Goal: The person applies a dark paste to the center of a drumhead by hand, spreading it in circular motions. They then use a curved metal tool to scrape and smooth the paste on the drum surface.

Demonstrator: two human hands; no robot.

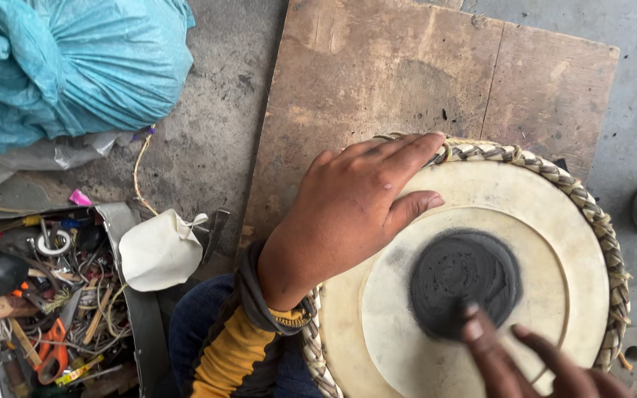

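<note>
One wooden board (377,81) lies on the floor, and one drum (554,221) with a braided rim rests on it. One blue sack (75,66) sits at upper left. The left hand (348,214) lies open, palm down, across the drumhead's edge. The right hand (540,361) holds nothing; one fingertip (472,328) touches the single black patch (462,280). One white pouch (158,250) lies beside the tool tray (130,295).

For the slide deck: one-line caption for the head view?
Left hand steadies a drum by its braided rim while right hand fingers rub its black centre patch.
</note>
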